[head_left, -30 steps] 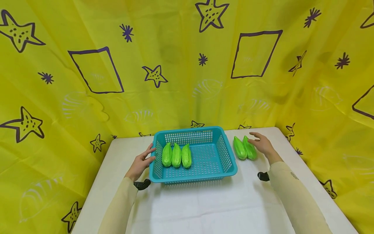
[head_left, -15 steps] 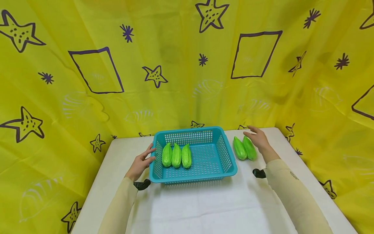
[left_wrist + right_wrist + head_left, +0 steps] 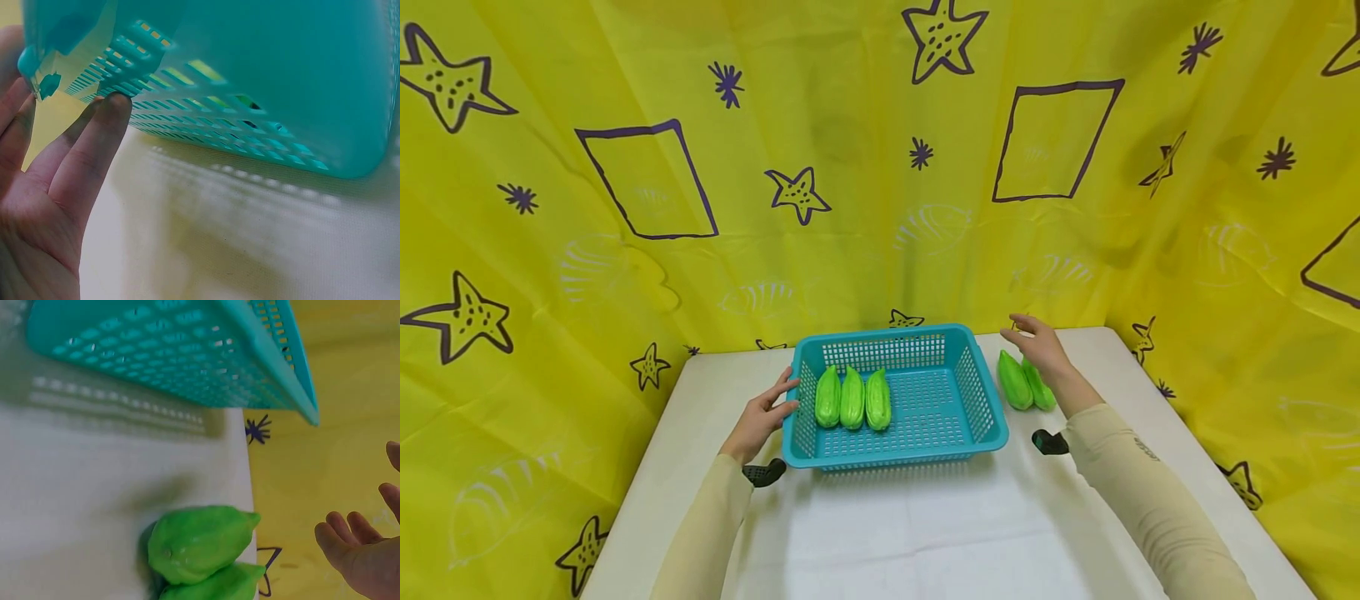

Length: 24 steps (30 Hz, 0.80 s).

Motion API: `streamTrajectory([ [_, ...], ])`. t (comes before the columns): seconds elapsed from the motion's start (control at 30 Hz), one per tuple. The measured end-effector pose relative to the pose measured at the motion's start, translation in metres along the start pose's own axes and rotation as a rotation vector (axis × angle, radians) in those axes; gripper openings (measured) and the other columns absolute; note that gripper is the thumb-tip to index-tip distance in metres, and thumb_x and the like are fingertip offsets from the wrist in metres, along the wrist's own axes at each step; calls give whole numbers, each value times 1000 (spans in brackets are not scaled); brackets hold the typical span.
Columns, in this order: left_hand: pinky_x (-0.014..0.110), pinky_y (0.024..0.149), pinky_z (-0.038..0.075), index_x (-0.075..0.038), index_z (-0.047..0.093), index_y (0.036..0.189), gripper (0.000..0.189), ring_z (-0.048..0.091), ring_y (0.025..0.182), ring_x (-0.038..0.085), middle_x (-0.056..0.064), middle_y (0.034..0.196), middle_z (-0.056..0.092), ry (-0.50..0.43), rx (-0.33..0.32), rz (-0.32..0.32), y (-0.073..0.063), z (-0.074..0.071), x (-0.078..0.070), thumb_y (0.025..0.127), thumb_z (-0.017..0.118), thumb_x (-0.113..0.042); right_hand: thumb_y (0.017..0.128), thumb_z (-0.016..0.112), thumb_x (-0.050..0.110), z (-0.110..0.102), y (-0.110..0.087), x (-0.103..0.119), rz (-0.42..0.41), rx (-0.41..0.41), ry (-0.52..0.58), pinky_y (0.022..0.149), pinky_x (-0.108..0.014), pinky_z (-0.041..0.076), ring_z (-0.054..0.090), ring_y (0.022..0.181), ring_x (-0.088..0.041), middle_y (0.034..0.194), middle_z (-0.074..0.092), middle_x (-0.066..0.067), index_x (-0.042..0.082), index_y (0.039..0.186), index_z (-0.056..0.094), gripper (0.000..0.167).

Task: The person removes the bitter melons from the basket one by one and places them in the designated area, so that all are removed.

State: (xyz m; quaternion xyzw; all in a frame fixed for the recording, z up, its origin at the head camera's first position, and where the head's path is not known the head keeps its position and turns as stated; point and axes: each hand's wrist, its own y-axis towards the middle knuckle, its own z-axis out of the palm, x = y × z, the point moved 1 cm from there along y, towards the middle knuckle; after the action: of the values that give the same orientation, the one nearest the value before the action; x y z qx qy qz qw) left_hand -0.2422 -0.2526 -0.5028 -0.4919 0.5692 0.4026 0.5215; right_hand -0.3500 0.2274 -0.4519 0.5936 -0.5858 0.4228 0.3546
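Along the left end of a teal plastic basket (image 3: 895, 458), my left hand (image 3: 762, 421) holds the rim. In the left wrist view, fingers (image 3: 94, 156) press the outer wall below the rim while others reach over it. Three glossy green, ribbed, pointed vegetables (image 3: 852, 400) lie side by side in the basket's left half. Two more of the same kind, a near one (image 3: 1015, 383) and one partly behind my hand (image 3: 1042, 393), lie on the table right of the basket. My right hand (image 3: 1037, 346) hovers beyond them, fingers spread and holding nothing.
A white-covered table (image 3: 910, 533) bears everything. Yellow curtains (image 3: 850, 267) with purple starfish drawings hang close behind and on both sides. A dark wrist device (image 3: 765, 473) sits under the left wrist, another (image 3: 1049, 442) under the right.
My right hand has moved left and slightly farther back, from above the right loose vegetable towards the basket's back right corner. My left hand, the basket and all the vegetables stay put.
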Motion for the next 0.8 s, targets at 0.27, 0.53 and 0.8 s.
streamTrajectory([
  [0.27, 61, 108, 32, -2, 40, 149, 55, 9, 149, 31, -7, 162, 14, -4, 1, 3, -1, 0, -1, 99, 59, -15, 100, 57, 30, 14, 2, 11, 12, 25, 0, 110, -53, 35, 36, 135, -45, 154, 26, -26, 5, 153, 31, 64],
  [0.53, 61, 109, 30, -3, 38, 150, 55, 9, 149, 31, -8, 163, 13, -8, 3, -10, -2, 1, -2, 99, 58, -14, 96, 64, 23, 25, 1, 17, -32, 64, 4, 109, -55, 34, 36, 135, -45, 153, 29, -27, 3, 150, 35, 65],
  [0.8, 62, 109, 30, -3, 39, 149, 54, 8, 149, 32, -7, 163, 13, 2, -5, -17, -1, 1, -2, 99, 58, -14, 96, 64, 25, 35, 1, 21, -21, 119, 30, 111, -54, 32, 37, 135, -44, 155, 26, -24, 6, 152, 33, 67],
])
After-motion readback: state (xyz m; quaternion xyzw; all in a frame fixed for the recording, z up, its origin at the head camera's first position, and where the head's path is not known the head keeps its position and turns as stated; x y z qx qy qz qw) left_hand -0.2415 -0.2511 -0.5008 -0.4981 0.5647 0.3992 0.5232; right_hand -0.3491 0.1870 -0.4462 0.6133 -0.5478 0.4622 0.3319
